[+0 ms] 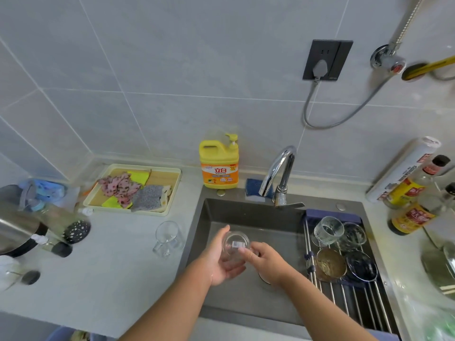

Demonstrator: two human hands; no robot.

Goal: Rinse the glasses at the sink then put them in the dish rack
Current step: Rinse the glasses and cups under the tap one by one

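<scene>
Head view: task about midway. Both hands hold one small glass (235,245) over the sink (246,215), its base with a barcode sticker turned toward the camera. The left hand (221,263) cups it from below with fingers curled round the side, and the right hand (267,262) pinches its right edge with the fingertips. The tap (278,173) is at the far side of the sink with no water stream visible, so I judge this glass mid-rinse or being shaken out, not yet racked. The dish rack (349,303) spans the right part of the sink and already carries four pieces. A ribbed glass (328,230) lies tilted at the rack's far left with a clear one (354,236) just right of it, and an amber one (330,263) and a dark one (362,265) sit nearer. Still waiting is one handled glass (168,238) on the worktop (123,279), left of the sink. Count: 1 in hand, 4 in rack, 1 sure on worktop. Something glassy at the far-left edge is too blurred to call. Hands 2, tap 1, rack 1. Left to do: rack the held glass, then rinse and rack the handled one.
</scene>
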